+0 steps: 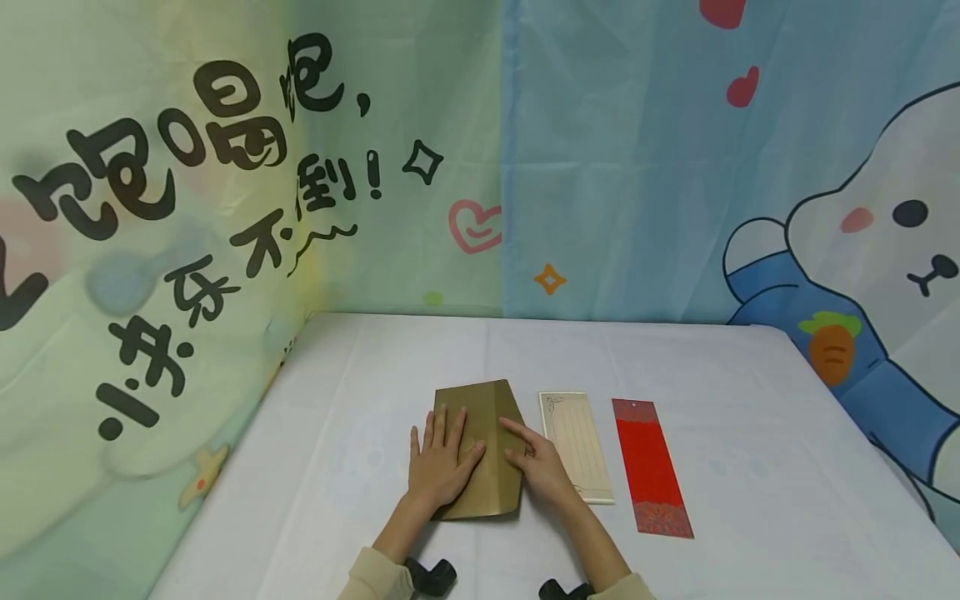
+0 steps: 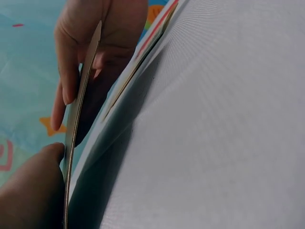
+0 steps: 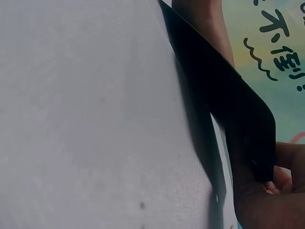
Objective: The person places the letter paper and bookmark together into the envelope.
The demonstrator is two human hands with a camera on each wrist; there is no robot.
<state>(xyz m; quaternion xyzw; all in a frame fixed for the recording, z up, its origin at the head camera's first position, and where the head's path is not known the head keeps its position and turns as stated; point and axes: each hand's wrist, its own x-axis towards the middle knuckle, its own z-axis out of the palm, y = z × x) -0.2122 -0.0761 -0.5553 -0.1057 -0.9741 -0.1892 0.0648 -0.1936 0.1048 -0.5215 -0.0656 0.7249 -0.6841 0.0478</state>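
Note:
A brown paper envelope (image 1: 480,492) lies on the white table, with a crease running lengthwise and a long, slant-cornered flap on its right side. My left hand (image 1: 438,467) presses flat on the envelope's left part, fingers spread. At the flap, my right hand (image 1: 543,467) pinches the right edge; its index finger and thumb show on top, the other fingers are mostly hidden. The left wrist view shows the envelope edge-on (image 2: 78,114), passing between the right hand's fingers (image 2: 70,81). In the right wrist view the flap's underside (image 3: 228,95) looks dark and stands off the table.
Right of the envelope lies a cream sheet (image 1: 577,442) with vertical lines and a corner ornament. Beyond it is a long red paper strip (image 1: 651,467) with patterned ends. A printed cloth backdrop (image 1: 600,167) rises behind and left of the white table (image 1: 787,467).

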